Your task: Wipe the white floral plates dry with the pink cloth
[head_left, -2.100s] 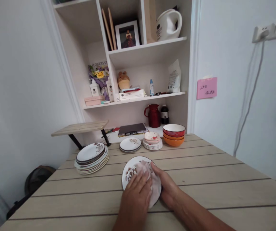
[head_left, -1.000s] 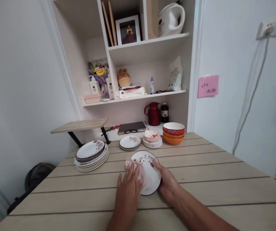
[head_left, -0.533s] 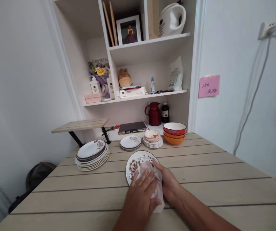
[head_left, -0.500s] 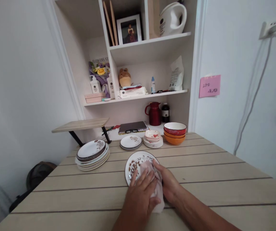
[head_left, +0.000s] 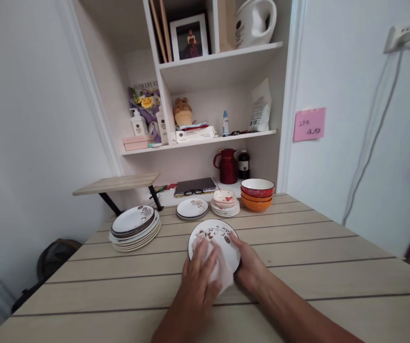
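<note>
A white plate [head_left: 231, 252] with a dark rim and brown floral pattern is in front of me, above the slatted wooden table [head_left: 297, 286]. My right hand [head_left: 249, 262] grips its right edge, thumb on top and fingers underneath. My left hand [head_left: 197, 281] presses a pale pink cloth [head_left: 222, 274] against the plate's left part, its fingers bent over the cloth. The cloth hangs past the plate's near edge and hides part of the pattern.
Stacked plates [head_left: 135, 228] stand at the left, beside a small raised wooden shelf [head_left: 119, 183]. Further back are two small plates [head_left: 192, 208], small dishes on saucers [head_left: 225, 205] and stacked bowls [head_left: 257, 195]. A red jug [head_left: 228, 166] stands behind them.
My left hand and the cloth have slid left across the plate, uncovering its right side. The right hand keeps its hold on the rim. The whole view has shifted slightly.
</note>
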### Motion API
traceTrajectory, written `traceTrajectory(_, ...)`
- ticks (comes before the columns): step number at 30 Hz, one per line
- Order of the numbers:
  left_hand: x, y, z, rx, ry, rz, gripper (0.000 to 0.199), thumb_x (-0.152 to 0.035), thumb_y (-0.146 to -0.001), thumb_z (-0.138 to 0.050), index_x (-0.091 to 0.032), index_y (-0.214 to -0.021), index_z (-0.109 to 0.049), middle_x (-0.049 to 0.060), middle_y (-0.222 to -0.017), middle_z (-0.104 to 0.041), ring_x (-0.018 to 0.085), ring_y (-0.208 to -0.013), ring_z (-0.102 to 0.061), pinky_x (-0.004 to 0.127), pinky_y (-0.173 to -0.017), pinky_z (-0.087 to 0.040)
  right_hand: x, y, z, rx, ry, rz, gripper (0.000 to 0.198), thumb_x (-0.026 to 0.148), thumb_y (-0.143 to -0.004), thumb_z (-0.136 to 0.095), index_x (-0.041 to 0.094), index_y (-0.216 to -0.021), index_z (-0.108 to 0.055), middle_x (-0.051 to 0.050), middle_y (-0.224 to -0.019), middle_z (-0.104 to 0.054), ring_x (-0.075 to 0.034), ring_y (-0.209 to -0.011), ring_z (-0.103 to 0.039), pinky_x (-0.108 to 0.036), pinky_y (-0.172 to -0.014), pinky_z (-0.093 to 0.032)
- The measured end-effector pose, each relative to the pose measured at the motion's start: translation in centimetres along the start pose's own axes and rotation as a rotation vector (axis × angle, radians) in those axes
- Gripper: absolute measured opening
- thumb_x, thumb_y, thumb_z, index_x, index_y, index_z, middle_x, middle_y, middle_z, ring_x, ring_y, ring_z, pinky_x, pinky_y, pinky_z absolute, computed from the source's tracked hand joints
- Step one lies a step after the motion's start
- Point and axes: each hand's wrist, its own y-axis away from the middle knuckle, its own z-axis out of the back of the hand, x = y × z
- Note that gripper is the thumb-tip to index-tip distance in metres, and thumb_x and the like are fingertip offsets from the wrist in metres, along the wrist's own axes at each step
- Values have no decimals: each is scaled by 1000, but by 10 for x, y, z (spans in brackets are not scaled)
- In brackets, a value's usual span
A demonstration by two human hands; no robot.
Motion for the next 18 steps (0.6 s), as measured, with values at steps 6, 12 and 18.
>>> traceTrajectory(6, 5, -2, -5, -121, 57, 152, 60, -22, -89, -50, -28, -146, -31, 11, -158, -18, 26, -140, -30, 42, -104, -43, 6, 2, -1, 21, -16, 0, 44, 39, -87, -55, 11, -121, -58, -11, -91, -76, -24, -79, -70, -38, -85, -50)
traceTrajectory(12, 16, -5, -10, -139, -14, 12, 25, -16, -82, -60, -27, -104, -66, 6, -127, -61, 24, -113, -58, 45, -95, -48, 6, 3, 0, 44, 11, 4, 44, 42, -88, -52, 10, -117, -59, -11, -90, -75, -24, -77, -70, -37, -81, -51)
traceTrajectory(18, 12, -8, -5, -205, 1, 54, 21, -12, -79, -64, -24, -96, -68, 5, -105, -68, 21, -98, -61, 38, -82, -48, -10, 15, -10, 136, 194, -54, 41, 43, -86, -57, 8, -107, -64, -12, -86, -75, -21, -72, -69, -32, -69, -51)
